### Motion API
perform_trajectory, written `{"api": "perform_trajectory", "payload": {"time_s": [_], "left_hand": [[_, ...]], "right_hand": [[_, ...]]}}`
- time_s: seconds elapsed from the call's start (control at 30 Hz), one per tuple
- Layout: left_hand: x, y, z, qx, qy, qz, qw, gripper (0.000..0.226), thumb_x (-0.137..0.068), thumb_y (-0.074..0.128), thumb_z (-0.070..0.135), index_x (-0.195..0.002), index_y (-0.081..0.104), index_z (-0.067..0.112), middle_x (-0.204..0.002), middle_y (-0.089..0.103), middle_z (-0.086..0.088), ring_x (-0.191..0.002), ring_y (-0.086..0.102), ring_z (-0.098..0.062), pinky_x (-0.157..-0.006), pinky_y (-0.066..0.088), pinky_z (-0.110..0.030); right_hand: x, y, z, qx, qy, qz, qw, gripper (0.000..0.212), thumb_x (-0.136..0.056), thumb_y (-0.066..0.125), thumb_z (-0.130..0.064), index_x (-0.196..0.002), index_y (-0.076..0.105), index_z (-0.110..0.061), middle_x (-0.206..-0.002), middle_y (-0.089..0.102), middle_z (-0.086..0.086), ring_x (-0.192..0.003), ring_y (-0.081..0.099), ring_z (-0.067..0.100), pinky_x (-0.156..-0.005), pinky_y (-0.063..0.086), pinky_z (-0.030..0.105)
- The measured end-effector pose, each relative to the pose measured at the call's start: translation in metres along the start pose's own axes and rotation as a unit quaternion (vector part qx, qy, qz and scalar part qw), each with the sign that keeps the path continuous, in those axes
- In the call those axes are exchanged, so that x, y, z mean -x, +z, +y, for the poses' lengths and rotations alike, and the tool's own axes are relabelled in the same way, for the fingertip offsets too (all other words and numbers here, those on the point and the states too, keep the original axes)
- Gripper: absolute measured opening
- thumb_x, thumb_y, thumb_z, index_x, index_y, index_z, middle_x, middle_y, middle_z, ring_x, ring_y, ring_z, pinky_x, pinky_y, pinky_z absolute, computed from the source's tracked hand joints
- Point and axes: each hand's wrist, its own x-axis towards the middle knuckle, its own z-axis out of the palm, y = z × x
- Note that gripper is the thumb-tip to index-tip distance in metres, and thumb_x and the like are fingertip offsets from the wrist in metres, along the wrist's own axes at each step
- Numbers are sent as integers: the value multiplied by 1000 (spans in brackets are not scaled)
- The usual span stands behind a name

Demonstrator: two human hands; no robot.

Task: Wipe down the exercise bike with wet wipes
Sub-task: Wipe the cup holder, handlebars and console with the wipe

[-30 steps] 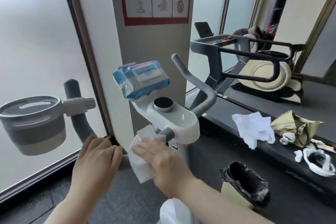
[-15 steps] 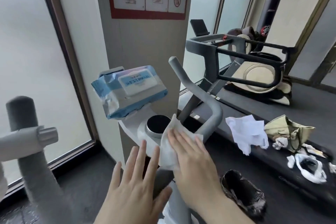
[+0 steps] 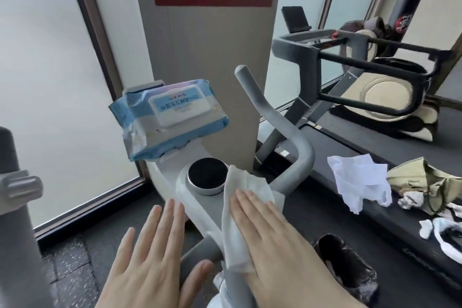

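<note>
Exercise bike (image 3: 192, 197) console, center frame: our right hand (image 3: 260, 222) presses a wet wipe (image 3: 240, 207) flat beside the round dial (image 3: 206, 179), up from the stem 1 second ago; our left hand (image 3: 150, 250) hovers, fingers straight, holding nothing. Console top now being cleaned.

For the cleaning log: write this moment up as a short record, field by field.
right hand: right hand flat, pressing a wet wipe on the white bike console
left hand: left hand open, fingers straight, by the console
dial: black round dial beside the wipe
wipes pack: blue pack sits on top of the console, lid closed
treadmill deck: crumpled white bag lying on it
</note>
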Motion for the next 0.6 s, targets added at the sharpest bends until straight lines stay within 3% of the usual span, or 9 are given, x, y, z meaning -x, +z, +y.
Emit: {"api": "perform_trajectory", "payload": {"time_s": [0.1,0.17,0.23,0.3,0.4,0.5,0.6], "left_hand": [[0,0,2,-36,-14,-5,999,76,-97,13,62,-139,49,10,-142,51,-5,-145,18,-11,-106,15,-29],[2,1,2,-70,-19,-14,997,76,-98,13,60,-137,52,9,-141,53,-6,-134,34,-14,-102,25,-31],[5,0,2,-92,-26,-19,995,75,-98,13,61,-139,50,10,-143,51,-5,-131,36,-13,-98,29,-32],[8,1,2,-89,-29,-15,996,79,-97,13,65,-140,50,9,-144,49,-6,-131,36,-13,-98,30,-32],[9,0,1,-84,-17,-14,996,84,-93,15,71,-139,51,10,-145,49,-4,-132,38,-15,-100,30,-32],[10,-4,1,-101,-2,-31,994,78,-91,23,69,-138,53,14,-145,50,-2,-131,49,-18,-98,31,-33],[14,-6,1,-102,-15,-55,993,78,-88,28,71,-135,56,15,-141,53,-1,-124,56,-19,-95,32,-33]], "right_hand": [[9,8,3,7,-8,23,1000,70,-72,39,-42,-127,62,-6,-137,56,8,-126,54,21,-99,33,35],[-5,14,-4,29,31,43,998,73,-78,36,-47,-129,59,0,-136,55,15,-127,53,26,-101,29,40],[-18,18,-17,15,64,44,997,73,-80,35,-46,-128,57,4,-135,55,20,-127,52,31,-101,27,44],[-16,24,-23,10,37,45,998,68,-77,37,-38,-126,59,4,-131,59,19,-123,57,30,-102,28,42],[-1,21,-5,35,-46,102,993,45,-90,29,-16,-126,53,-5,-125,65,8,-120,58,21,-107,25,33],[-14,12,18,49,-28,54,997,59,-81,36,-32,-128,58,-2,-130,61,10,-125,51,19,-104,24,29],[-29,12,10,42,24,12,999,66,-80,36,-40,-125,61,1,-130,60,14,-120,59,24,-99,28,39]]}}
